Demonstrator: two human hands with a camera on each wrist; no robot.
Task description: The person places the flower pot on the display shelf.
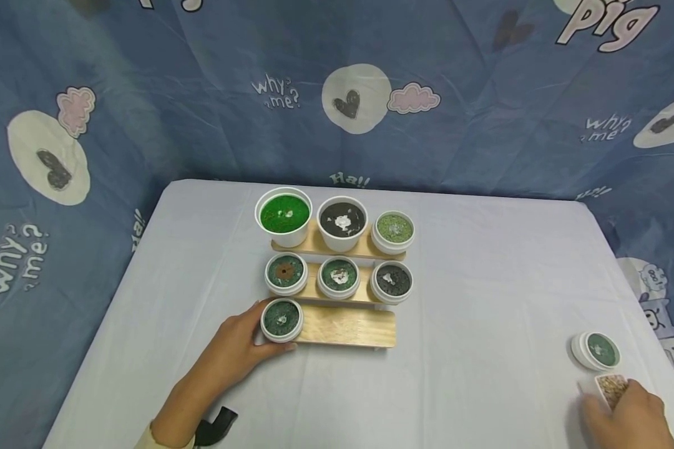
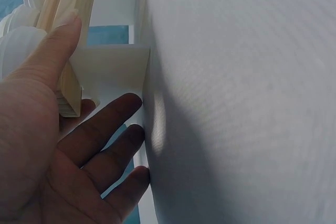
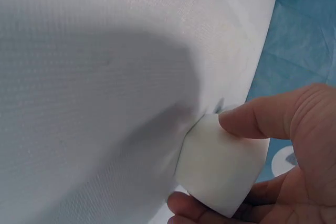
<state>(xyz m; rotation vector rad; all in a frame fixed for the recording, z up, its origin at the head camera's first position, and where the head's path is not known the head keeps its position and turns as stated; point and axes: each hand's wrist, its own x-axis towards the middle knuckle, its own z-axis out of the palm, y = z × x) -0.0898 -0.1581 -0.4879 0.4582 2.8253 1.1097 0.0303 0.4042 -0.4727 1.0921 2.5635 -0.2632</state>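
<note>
A three-tier stand with wooden shelves point(image 1: 348, 325) holds several small round white tubs point(image 1: 338, 277) with green or dark tops. My left hand point(image 1: 238, 348) pinches the left end of the lowest shelf, thumb in front, beside a green-topped tub point(image 1: 281, 320). Its other fingers are spread below the shelf in the left wrist view. Far to the right, my right hand point(image 1: 631, 415) grips a small white pot point(image 3: 223, 166) between thumb and fingers. Tan grains show at this pot's mouth, which tilts away. Just beyond it lies another green-topped tub point(image 1: 595, 350), tipped sideways.
A white cloth point(image 1: 483, 280) covers the table. Two taller white cups point(image 1: 283, 216) stand on the top shelf at the left and middle. Blue printed fabric point(image 1: 213, 112) hangs behind and beside the table. A black strap point(image 1: 216, 427) lies near my left wrist.
</note>
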